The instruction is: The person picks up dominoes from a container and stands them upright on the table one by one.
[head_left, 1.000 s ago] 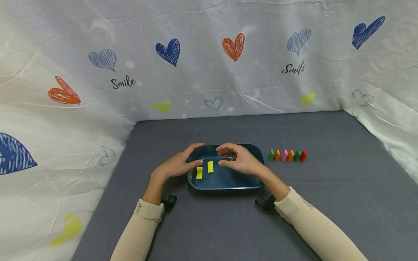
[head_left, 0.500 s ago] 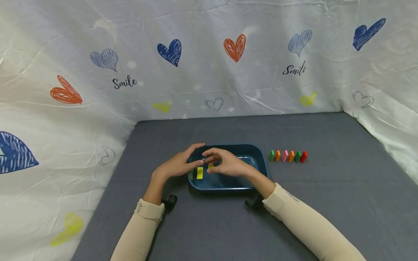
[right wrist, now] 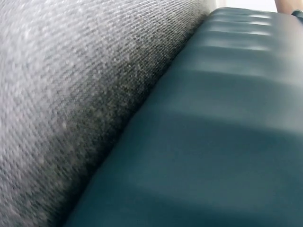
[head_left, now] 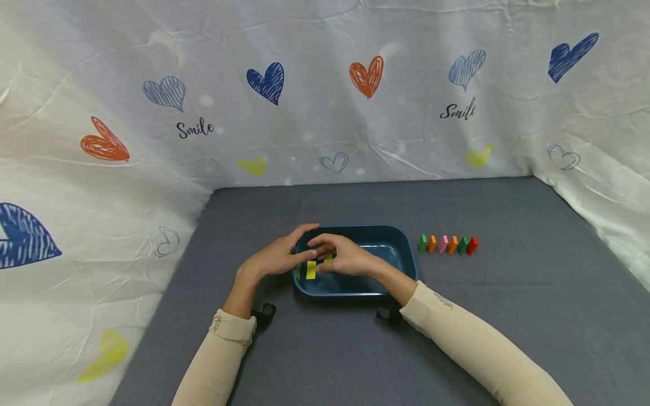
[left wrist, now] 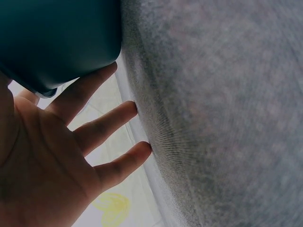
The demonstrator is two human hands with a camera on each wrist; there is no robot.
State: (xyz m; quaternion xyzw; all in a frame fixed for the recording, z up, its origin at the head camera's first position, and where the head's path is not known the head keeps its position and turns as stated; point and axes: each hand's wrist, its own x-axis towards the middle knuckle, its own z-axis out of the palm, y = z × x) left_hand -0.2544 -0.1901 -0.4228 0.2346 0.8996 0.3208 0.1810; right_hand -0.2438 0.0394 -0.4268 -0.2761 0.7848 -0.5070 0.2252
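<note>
In the head view, my left hand point(head_left: 276, 256) lies at the left end of the dark blue tray point(head_left: 386, 294), its thumb reaching over the near inside. The left wrist view shows spread, nearly straight fingers point(left wrist: 106, 125), one against the tray's outer wall point(left wrist: 61, 38). My right hand point(head_left: 347, 256) is over the tray's left half, thumb and index finger apart. Behind its fingers a yellow block point(head_left: 328, 257) is partly hidden; whether they touch it cannot be told. Another yellow block point(head_left: 311, 270) stands by the right thumb tip. Only the tray's side point(right wrist: 203, 142) fills the right wrist view.
Right of the tray, several small domino-like blocks stand in a row, from a green block point(head_left: 422, 243) to a red block point(head_left: 472, 245). Grey cloth point(head_left: 325, 349) covers the table. A white curtain point(head_left: 304, 129) printed with hearts hangs behind and at the sides.
My right hand has moved left and slightly down across the tray, now covering part of the right-hand yellow block. The left hand, tray and block row stay in place.
</note>
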